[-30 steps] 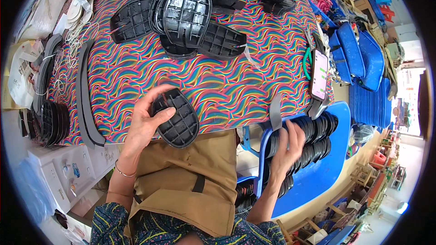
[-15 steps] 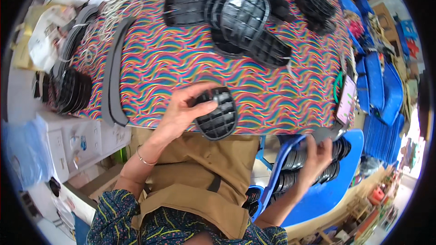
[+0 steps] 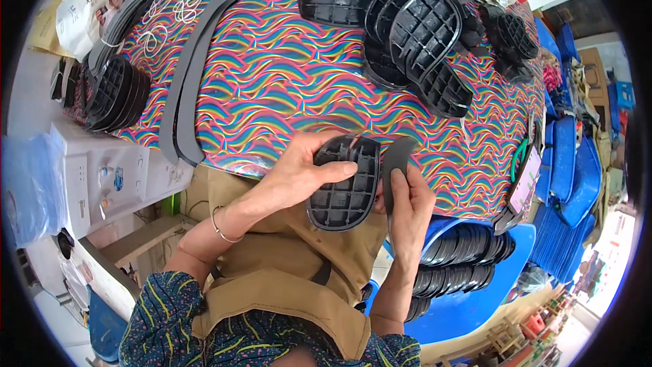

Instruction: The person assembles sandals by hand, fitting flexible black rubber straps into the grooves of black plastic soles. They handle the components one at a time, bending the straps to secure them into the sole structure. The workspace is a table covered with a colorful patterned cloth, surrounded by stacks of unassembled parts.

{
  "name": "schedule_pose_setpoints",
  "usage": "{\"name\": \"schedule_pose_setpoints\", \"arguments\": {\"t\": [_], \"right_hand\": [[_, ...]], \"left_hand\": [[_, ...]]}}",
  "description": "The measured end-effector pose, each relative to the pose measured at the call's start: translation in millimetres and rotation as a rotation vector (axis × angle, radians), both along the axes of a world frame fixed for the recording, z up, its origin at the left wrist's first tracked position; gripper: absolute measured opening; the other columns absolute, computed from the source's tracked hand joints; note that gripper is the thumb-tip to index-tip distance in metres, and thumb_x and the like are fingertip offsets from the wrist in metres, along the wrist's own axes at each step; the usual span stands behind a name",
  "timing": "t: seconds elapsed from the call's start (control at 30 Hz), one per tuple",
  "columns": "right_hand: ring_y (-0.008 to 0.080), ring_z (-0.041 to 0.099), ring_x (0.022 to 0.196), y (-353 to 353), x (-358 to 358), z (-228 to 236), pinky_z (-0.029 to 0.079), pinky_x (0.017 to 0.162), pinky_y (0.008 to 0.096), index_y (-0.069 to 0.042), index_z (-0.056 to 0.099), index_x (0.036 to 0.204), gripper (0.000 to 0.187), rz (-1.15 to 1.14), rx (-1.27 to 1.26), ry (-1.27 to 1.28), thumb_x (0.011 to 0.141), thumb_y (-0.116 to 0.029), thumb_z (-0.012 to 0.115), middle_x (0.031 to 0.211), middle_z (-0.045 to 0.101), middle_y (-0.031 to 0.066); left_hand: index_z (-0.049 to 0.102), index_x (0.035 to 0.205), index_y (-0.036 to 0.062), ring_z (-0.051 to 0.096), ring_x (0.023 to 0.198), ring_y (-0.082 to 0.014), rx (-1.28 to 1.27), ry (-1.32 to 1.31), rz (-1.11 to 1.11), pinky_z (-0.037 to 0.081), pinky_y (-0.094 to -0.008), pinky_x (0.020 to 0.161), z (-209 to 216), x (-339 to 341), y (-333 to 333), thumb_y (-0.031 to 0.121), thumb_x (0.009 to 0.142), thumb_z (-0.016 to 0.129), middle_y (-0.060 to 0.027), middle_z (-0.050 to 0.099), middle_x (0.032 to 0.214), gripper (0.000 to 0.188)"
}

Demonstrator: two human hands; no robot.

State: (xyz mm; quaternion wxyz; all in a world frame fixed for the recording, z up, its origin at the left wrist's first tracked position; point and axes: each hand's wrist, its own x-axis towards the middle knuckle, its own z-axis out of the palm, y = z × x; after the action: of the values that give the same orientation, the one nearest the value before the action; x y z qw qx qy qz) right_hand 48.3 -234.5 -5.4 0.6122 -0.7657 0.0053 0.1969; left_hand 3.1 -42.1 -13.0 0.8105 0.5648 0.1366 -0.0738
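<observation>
Left hand (image 3: pixel 299 171): clamped on a black, rounded, grid-ribbed, rubber-like piece (image 3: pixel 339 200), thumb across the ribbed face; exact hold behind hidden, cannot tell.
Black piece: held ribbed face up, over the near edge of the multicoloured wave-patterned tablecloth (image 3: pixel 265 129) and the tan cloth apron (image 3: pixel 261 255).
Right hand (image 3: pixel 409 212): thumb and fingers pinched together on a thin, curved, dark-grey, flexible-looking strip (image 3: pixel 399 155).
Grey strip: standing just beside the right-hand rim; contact unclear.
Thumb pressure: probably best firm but light, to avoid twisting the piece.
Strip pinch: best kept clear of the facing rim, without kinking the free upper end.
</observation>
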Motion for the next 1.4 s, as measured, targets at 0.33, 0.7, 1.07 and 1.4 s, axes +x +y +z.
{"name": "schedule_pose_setpoints", "arguments": {"t": [0.33,0.7,1.07,1.4], "right_hand": [[0.0065,0.052,0.055,3.9,2.1,0.2,0.042,0.05,0.0249,0.002,0.065,0.111,0.02,0.092,-0.171,-0.126,0.098,-0.007,0.052,0.063,0.056,0.0021],[0.0059,0.052,0.058,1.7,-0.8,-0.8,0.043,0.052,0.0253,0.0,0.063,0.121,0.027,0.128,-0.242,-0.218,0.096,-0.004,0.053,0.065,0.057,0.0054],[0.0198,0.061,0.064,-2.9,-3.9,-6.8,0.048,0.059,0.0318,0.004,0.058,0.125,0.031,0.184,-0.304,-0.32,0.095,0.0,0.053,0.077,0.062,0.0196],[0.0348,0.065,0.071,-6.0,-4.8,-1.0,0.049,0.064,0.0386,0.002,0.059,0.118,0.026,0.288,-0.379,-0.446,0.094,0.003,0.051,0.083,0.063,0.0247]], "left_hand": [[0.064,0.115,-0.0042,0.053,0.079,-0.0036,0.101,0.05,-0.076,0.045,-0.0228,0.07,1.4,13.7,-7.8,0.004,0.085,0.066,0.0028,0.063,0.088,0.031],[0.065,0.112,-0.0042,0.052,0.077,-0.0041,0.135,0.067,-0.089,0.044,-0.0232,0.068,-0.6,18.0,-10.0,0.006,0.084,0.066,0.0032,0.06,0.083,0.03],[0.067,0.11,-0.0028,0.053,0.076,-0.0055,0.145,0.079,-0.113,0.044,-0.0241,0.067,-1.5,22.4,-9.0,0.005,0.083,0.066,0.0031,0.06,0.082,0.027],[0.068,0.102,-0.0033,0.053,0.073,-0.006,0.254,0.049,-0.022,0.045,-0.0249,0.066,0.4,24.7,-11.9,0.004,0.081,0.067,0.0031,0.06,0.078,0.022]]}}
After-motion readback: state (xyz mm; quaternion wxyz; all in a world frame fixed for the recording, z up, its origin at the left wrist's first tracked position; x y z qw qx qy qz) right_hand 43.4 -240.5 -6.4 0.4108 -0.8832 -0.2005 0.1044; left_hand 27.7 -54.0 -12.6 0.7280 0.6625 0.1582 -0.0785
